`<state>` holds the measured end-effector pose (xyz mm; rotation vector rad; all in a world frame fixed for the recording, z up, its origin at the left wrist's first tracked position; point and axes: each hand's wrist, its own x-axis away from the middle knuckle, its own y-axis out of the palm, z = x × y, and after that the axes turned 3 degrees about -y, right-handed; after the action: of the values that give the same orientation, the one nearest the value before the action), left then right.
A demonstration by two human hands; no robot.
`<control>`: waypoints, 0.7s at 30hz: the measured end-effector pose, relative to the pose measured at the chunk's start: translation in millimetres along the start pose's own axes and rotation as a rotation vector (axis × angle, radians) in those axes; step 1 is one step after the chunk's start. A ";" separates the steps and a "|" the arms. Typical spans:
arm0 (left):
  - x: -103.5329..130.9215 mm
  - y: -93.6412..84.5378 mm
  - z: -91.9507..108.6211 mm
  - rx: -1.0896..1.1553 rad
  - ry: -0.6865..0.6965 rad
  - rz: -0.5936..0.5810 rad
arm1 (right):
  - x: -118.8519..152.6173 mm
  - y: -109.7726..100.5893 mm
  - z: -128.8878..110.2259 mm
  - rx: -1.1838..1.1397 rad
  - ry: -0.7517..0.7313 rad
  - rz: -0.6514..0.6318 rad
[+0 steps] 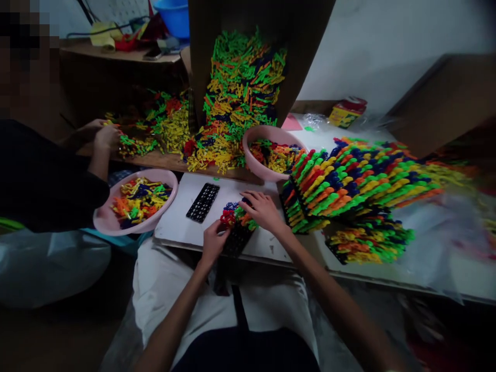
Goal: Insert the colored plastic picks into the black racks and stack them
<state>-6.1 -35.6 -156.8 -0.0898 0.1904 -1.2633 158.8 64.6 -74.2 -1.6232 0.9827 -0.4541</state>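
Note:
On the white board (176,206) in front of me lies a dark perforated tray (237,241) with red, blue, orange and green plastic pieces in its far part. My left hand (214,242) has its fingers closed around a red piece (228,217) at the tray's left side. Above the tray's right side is my right hand (263,209), fingers spread over the green and orange pieces (245,218); no piece shows in its grasp. A second black perforated tray (203,202), with nothing in it, lies to the left.
Pink basins of mixed pieces stand at left (104,214) and behind (251,160). A large heap (244,103) spills from a box at the back. Filled trays (349,186) are stacked at right. Another person's hands (104,135) handle pieces at far left.

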 end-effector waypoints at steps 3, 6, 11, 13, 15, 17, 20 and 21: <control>-1.8 3.1 -4.3 -0.131 0.142 0.017 | 2.9 -0.6 -1.8 0.012 0.004 0.011; -3.1 3.0 -4.1 -0.264 0.288 -0.046 | 3.7 -1.4 -3.0 0.008 0.006 0.015; 0.0 6.7 0.6 -0.375 0.248 -0.055 | 3.6 0.4 -1.6 -0.017 -0.005 0.042; 2.8 10.2 2.7 -0.377 0.196 -0.043 | 3.6 0.8 -0.9 -0.021 -0.009 0.041; 5.4 14.2 4.8 -0.371 0.117 -0.024 | 3.5 0.2 -0.6 -0.024 -0.011 0.028; 6.8 17.4 6.5 -0.367 0.038 -0.005 | 3.6 -1.0 -0.7 -0.030 -0.009 0.013; 5.5 18.1 6.5 -0.385 0.013 0.001 | 3.8 -2.9 -1.5 -0.040 -0.006 -0.003; 4.0 16.9 5.5 -0.406 0.036 0.001 | 4.0 -3.4 -1.7 -0.042 -0.006 -0.007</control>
<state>12.0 -34.6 -154.6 -0.4164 0.4764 -1.2113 161.1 60.4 -71.4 -1.6652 0.9883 -0.4359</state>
